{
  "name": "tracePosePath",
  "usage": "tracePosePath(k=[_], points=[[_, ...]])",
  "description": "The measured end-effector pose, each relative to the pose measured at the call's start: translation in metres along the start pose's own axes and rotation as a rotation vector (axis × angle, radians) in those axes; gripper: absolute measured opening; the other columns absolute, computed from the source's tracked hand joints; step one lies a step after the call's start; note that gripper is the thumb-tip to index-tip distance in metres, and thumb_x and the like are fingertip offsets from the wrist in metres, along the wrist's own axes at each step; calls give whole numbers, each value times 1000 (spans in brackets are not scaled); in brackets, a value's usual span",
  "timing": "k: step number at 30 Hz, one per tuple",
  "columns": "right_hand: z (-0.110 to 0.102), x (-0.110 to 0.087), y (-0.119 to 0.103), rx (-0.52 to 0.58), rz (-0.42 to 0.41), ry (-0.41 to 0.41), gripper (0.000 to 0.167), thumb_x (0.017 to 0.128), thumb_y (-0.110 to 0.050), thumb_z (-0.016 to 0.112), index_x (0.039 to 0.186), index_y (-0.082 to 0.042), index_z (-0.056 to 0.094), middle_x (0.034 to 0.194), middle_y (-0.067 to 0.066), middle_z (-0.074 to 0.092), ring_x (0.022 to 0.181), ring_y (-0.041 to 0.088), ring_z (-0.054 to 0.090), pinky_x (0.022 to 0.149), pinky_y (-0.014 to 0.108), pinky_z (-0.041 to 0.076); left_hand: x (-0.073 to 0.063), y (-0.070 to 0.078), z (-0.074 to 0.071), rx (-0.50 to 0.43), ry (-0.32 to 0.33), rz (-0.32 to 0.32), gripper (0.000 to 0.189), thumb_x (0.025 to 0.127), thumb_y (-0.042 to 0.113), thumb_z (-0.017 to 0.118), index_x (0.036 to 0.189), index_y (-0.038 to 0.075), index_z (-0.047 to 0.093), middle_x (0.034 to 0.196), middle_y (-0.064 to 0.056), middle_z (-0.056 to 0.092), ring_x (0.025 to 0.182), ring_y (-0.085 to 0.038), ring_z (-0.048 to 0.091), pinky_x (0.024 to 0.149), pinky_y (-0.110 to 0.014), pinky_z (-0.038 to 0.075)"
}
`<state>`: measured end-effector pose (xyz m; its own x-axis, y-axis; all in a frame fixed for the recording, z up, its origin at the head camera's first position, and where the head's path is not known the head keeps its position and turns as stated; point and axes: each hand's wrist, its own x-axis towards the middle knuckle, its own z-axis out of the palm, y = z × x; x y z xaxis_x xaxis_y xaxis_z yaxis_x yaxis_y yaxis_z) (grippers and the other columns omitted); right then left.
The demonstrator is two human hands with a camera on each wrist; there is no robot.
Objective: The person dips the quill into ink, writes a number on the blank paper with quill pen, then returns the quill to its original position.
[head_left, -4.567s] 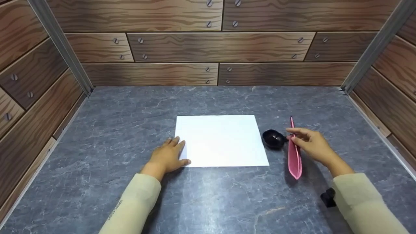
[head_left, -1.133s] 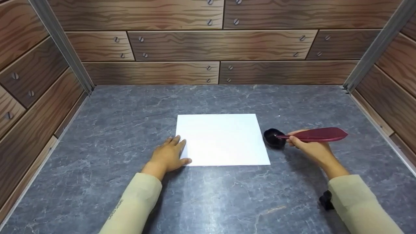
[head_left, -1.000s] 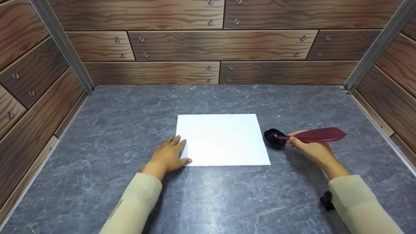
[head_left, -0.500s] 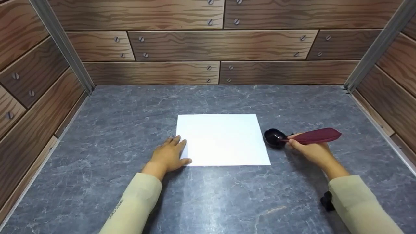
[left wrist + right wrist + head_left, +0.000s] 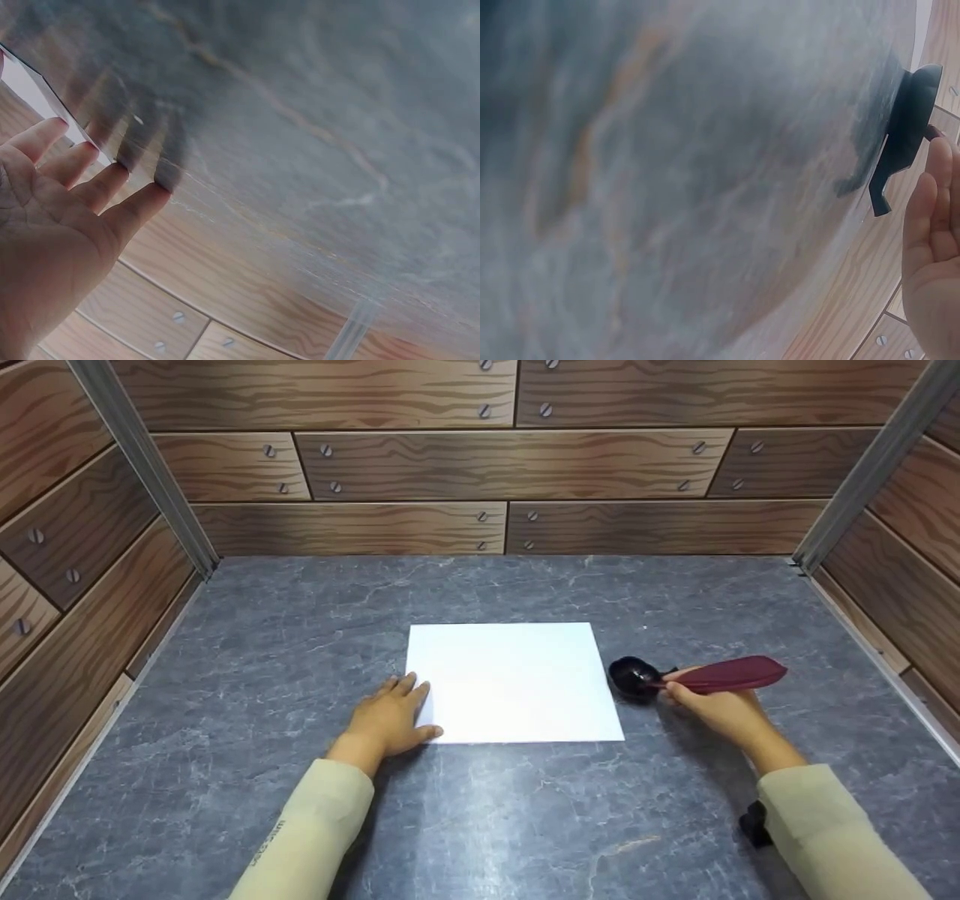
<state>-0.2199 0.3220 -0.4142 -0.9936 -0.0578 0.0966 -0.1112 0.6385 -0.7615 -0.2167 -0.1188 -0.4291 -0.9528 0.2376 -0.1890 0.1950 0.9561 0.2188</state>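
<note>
In the head view, my left hand [image 5: 386, 720] lies with fingers spread on the left edge of a blank white sheet of paper [image 5: 517, 682]. My right hand [image 5: 720, 712] pinches the thin shaft of a maroon feather quill [image 5: 735, 673]. The quill slants, its feather end out to the right and its tip inside a small black bowl [image 5: 632, 678] with a short handle. That bowl stands just right of the paper. The right wrist view shows the bowl [image 5: 911, 112] from the side near the fingers; most of the quill is hidden there.
The dark grey marbled tabletop [image 5: 300, 622] is bordered by wood-patterned walls [image 5: 420, 465] at the back and both sides. A small black object [image 5: 754, 823] shows under the right wrist.
Earlier the quill pointed away with its feather toward me; my right hand has turned it, bringing the tip into the bowl. Over the last second the feather shifted slightly left. The left hand stayed put.
</note>
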Motion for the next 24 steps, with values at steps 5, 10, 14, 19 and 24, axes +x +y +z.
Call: tracePosePath(k=[5,10,14,19,24], points=[[-1,0,-2,-31,7,9,33,91,-26,66,109,1,69,92,5,72,80,-9,57,72,6,42,-1,0,0,-1,-1,-1,79,86,55,61,148,14,36,155,-10,24,140,-37,20,107,-58,24],[-5,2,-7,-12,-21,4,33,94,-23,63,110,5,67,90,5,72,75,-7,56,66,11,45,-1,0,0,1,-4,-2,79,86,55,61,148,14,36,155,-11,24,140,-37,20,108,-58,24],[-10,7,-14,88,-53,-13,34,95,-15,60,112,14,62,83,1,72,70,-4,60,61,15,49,0,0,0,-2,-4,2,79,86,56,61,148,13,36,155,-11,24,140,-37,19,107,-58,24],[-17,11,-22,121,-71,-8,35,96,-16,60,113,15,61,85,3,72,75,-2,64,65,16,52,0,0,-1,2,-2,4,79,86,56,61,148,13,36,155,-11,24,140,-37,20,107,-57,25],[-23,13,-28,88,-70,11,36,95,-20,61,114,11,63,85,-3,72,76,-2,63,65,15,51,0,1,-1,2,2,1,79,86,55,61,148,13,36,155,-11,25,140,-37,20,107,-58,25]])
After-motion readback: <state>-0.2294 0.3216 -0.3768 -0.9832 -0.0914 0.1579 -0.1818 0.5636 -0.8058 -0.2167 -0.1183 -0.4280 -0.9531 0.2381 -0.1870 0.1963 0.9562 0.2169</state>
